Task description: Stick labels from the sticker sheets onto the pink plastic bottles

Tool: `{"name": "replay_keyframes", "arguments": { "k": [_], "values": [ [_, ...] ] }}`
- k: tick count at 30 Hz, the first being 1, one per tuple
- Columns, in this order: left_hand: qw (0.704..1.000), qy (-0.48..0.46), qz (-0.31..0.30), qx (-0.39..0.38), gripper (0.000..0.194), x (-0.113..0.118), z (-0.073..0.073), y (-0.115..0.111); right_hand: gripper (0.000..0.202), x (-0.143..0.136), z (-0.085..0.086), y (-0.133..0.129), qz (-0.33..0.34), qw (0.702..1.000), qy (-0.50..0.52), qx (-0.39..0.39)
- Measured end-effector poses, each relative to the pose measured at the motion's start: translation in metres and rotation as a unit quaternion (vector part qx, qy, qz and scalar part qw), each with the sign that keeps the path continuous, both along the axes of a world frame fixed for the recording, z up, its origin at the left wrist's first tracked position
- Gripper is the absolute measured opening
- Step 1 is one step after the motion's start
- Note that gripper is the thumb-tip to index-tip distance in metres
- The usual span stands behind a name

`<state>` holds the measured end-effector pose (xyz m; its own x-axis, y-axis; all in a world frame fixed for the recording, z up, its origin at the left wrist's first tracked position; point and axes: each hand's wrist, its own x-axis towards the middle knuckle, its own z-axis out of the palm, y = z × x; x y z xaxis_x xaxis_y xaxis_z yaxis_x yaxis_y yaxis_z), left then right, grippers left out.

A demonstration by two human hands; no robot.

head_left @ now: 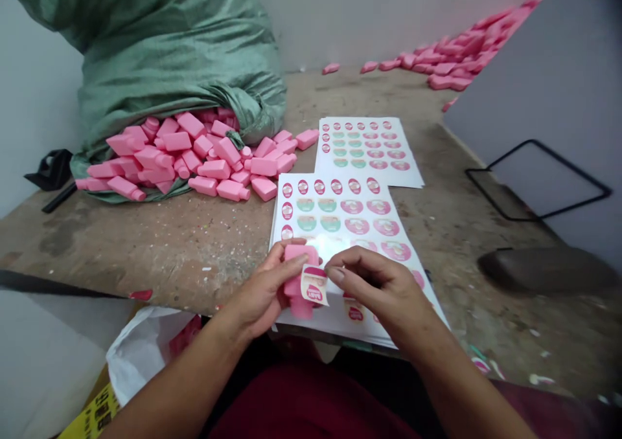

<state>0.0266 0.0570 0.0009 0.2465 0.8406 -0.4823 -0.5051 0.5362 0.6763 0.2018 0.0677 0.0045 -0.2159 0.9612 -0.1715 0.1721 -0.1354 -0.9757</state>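
My left hand (269, 290) is closed around a small pink plastic bottle (300, 252), its neck pointing down toward me. A white sticker label (314, 286) with a pink and cream print lies over the bottle's face, its lower right corner standing off the side. My right hand (376, 283) has thumb and forefinger pinched at the label's upper right edge. Both hands are above a stack of sticker sheets (394, 222) with rows of oval and rounded labels in pink and green. My right forearm and hand cover part of the top sheet.
A second sheet stack (413, 177) lies behind. At the left, a green sack (184, 50) spills many pink bottles (226, 167) onto the worktable (146, 245). More bottles (457, 57) are heaped far right. A black wire frame (539, 219) and a white bag (140, 348) flank me.
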Motion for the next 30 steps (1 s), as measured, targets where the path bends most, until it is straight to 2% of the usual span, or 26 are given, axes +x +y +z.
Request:
{"name": "replay_keyframes", "arguments": {
  "k": [2, 6, 10, 13, 17, 19, 21, 26, 28, 30],
  "values": [
    [1.000, -0.024, -0.010, -0.014, 0.050, 0.003, 0.002, -0.009, 0.022, 0.002, -0.003, 0.002, 0.024, 1.000, -0.002, -0.001],
    [0.999, -0.033, 0.030, -0.020, 0.054, 0.008, 0.003, -0.017, 0.023, 0.006, -0.007, 0.002, 0.033, 0.999, -0.026, 0.021],
    [0.996, -0.066, 0.035, -0.047, 0.045, 0.009, 0.007, -0.018, 0.023, 0.005, -0.004, 0.001, 0.026, 0.999, -0.027, 0.017],
    [0.992, -0.108, 0.020, -0.068, 0.051, 0.009, 0.008, -0.018, 0.025, 0.004, -0.005, 0.001, -0.011, 0.999, 0.031, -0.024],
    [0.988, -0.142, -0.021, -0.054, 0.048, 0.010, 0.002, -0.020, 0.036, 0.003, -0.015, 0.003, -0.017, 0.988, 0.118, -0.100],
    [0.989, -0.136, -0.038, -0.051, 0.050, 0.010, -0.002, -0.021, 0.038, 0.003, -0.019, 0.002, -0.018, 0.983, 0.129, -0.128],
    [0.992, -0.112, -0.028, -0.045, 0.048, 0.010, -0.004, -0.022, 0.038, 0.004, -0.021, 0.002, -0.023, 0.985, 0.116, -0.127],
    [0.999, -0.033, 0.033, -0.008, 0.048, 0.011, 0.000, -0.024, 0.033, 0.009, -0.017, -0.001, -0.128, 0.991, 0.043, 0.014],
    [0.999, -0.019, 0.034, 0.005, 0.048, 0.013, 0.000, -0.025, 0.035, 0.009, -0.015, -0.003, -0.126, 0.990, 0.055, -0.006],
    [0.999, -0.005, 0.035, 0.019, 0.052, 0.017, -0.001, -0.027, 0.037, 0.006, -0.014, -0.007, -0.089, 0.991, 0.083, -0.059]
  ]
}}
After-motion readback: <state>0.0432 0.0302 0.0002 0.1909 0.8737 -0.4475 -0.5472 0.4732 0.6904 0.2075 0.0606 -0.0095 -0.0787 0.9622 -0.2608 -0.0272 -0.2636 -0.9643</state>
